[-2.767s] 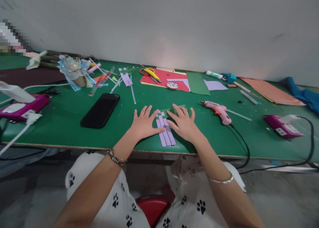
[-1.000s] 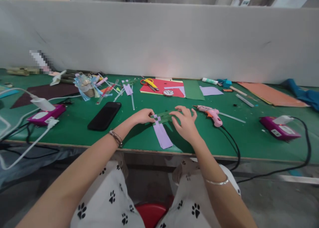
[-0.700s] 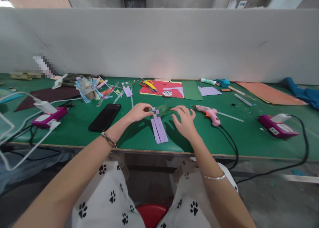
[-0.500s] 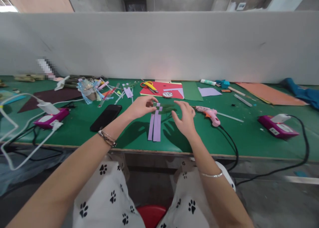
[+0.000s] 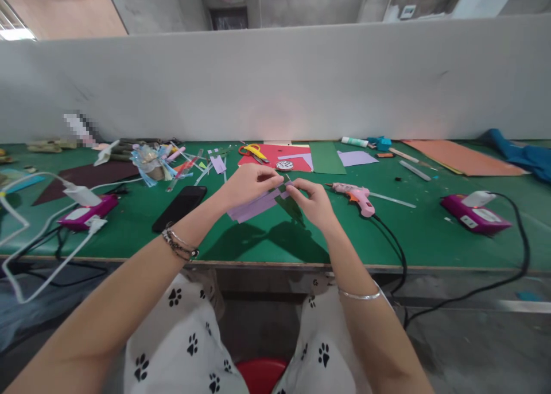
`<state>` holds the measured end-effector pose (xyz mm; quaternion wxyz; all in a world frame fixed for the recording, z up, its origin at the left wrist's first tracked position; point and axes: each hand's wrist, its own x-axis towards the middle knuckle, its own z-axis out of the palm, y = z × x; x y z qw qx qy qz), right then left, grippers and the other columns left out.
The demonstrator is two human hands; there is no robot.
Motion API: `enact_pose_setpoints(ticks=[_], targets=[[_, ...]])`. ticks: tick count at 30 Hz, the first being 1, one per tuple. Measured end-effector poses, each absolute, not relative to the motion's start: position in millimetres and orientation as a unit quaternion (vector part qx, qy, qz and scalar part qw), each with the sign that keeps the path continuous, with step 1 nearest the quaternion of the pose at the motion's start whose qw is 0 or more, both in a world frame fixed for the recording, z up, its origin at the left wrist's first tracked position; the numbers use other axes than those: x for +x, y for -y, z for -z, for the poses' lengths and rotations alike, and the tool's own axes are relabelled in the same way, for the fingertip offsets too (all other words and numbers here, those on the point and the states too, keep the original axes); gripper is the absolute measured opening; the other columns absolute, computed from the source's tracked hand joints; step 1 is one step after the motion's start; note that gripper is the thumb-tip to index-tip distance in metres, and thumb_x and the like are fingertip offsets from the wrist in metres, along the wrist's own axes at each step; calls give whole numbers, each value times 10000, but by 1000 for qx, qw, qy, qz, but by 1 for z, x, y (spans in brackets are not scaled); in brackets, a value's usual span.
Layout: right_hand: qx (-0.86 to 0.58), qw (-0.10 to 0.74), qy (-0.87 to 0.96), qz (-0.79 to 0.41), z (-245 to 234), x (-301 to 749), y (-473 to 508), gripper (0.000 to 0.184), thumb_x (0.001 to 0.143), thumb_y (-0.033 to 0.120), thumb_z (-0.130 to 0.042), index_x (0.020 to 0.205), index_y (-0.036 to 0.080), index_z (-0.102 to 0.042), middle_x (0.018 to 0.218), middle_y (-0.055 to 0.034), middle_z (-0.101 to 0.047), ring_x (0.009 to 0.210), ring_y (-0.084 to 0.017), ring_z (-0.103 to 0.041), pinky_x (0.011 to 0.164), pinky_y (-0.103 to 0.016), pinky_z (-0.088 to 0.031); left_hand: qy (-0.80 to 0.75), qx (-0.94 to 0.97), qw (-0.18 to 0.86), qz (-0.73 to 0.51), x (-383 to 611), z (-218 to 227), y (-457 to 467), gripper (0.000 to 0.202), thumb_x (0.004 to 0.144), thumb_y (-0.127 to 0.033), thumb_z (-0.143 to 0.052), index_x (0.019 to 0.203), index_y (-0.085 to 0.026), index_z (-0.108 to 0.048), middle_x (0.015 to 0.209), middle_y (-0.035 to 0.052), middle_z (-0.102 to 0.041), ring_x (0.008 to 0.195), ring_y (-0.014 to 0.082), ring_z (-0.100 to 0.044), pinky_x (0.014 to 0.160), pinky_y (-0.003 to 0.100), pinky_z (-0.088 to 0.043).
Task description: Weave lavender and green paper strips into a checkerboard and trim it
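A woven piece of lilac and dark green paper strips point(image 5: 258, 203) is lifted above the green table point(image 5: 129, 222), tilted so its lilac ends point left. My left hand point(image 5: 247, 183) pinches its upper edge with closed fingers. My right hand point(image 5: 314, 202) pinches it from the right, where the green strips point(image 5: 291, 206) hang down. Both hands meet over the middle of the table, close to its near edge.
A black phone point(image 5: 179, 207) lies left of my hands. A pink glue gun point(image 5: 355, 194) with a black cord lies to the right. Scissors point(image 5: 253, 151) and red point(image 5: 275, 156), green point(image 5: 326, 157) and lilac point(image 5: 353, 158) paper sheets lie behind. Purple boxes point(image 5: 84, 216) point(image 5: 473, 218) with cables sit at both sides.
The woven strips lay flat under both open hands. Both hands then pinched the piece, raised it off the table and turned it, so the lilac ends now point left. The view has tilted upward.
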<state>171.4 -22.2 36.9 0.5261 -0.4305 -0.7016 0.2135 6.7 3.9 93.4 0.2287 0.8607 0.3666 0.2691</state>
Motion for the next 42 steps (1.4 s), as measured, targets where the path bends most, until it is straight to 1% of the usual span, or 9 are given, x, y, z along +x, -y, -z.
enact_pose_setpoints(ticks=[5,7,14,19,26,32,37,40,42], targets=[[-440,562,660,-234,-36,171,22,234,750,379,-514,649,191,-611,675,4,-653,673,-151,-570,632,-255,-417,-388,871,208,-219,8,-93,-4,343,727,-402,-490,486,-173,-407,487,-56,-316,487,85,-302,482,242,-215],[-441,560,658,-241,-35,171,20,252,751,395,-504,650,191,-610,670,5,-648,667,-149,-566,624,-252,-415,-404,865,212,-208,7,-93,-5,368,732,-399,-485,463,-177,-365,474,-58,-282,473,84,-273,476,251,-192],[-454,537,674,-225,-34,171,20,250,733,381,-510,625,187,-626,617,4,-635,613,-145,-534,581,-245,-398,-410,856,259,-180,5,-90,-6,382,701,-433,-508,459,-184,-349,471,-66,-236,450,74,-233,458,243,-169],[-461,536,672,-220,-34,170,20,263,737,384,-506,619,188,-635,611,3,-636,607,-146,-533,577,-245,-395,-414,860,238,-178,7,-87,-9,304,692,-402,-523,503,-165,-506,462,-53,-344,460,83,-306,460,236,-200],[-456,527,680,-226,-33,172,21,280,748,388,-498,623,187,-649,655,0,-672,651,-159,-577,606,-251,-412,-412,869,213,-174,8,-85,-10,308,698,-401,-522,511,-157,-545,449,-52,-368,457,82,-312,466,237,-203],[-467,555,650,-225,-31,172,20,263,731,394,-522,637,187,-654,676,-6,-685,669,-172,-594,618,-261,-425,-411,857,256,-179,6,-81,-10,368,703,-461,-505,484,-168,-470,457,-63,-291,454,78,-272,466,240,-180],[-460,546,664,-224,-30,171,21,259,744,391,-496,676,192,-646,707,-9,-683,685,-173,-593,647,-269,-435,-425,852,246,-180,8,-81,-7,382,718,-416,-506,446,-178,-386,442,-65,-272,450,78,-272,471,246,-178],[-460,545,665,-220,-30,171,20,257,731,396,-503,644,191,-631,683,-12,-670,673,-172,-583,644,-272,-433,-431,852,231,-188,10,-81,-6,421,717,-401,-523,427,-182,-310,432,-71,-231,442,72,-239,470,250,-166],[-462,552,657,-224,-29,172,19,263,725,402,-508,618,189,-621,646,-8,-650,654,-167,-569,631,-269,-425,-422,852,239,-195,10,-79,-7,424,704,-415,-541,432,-181,-314,438,-73,-234,444,71,-240,467,248,-166]])
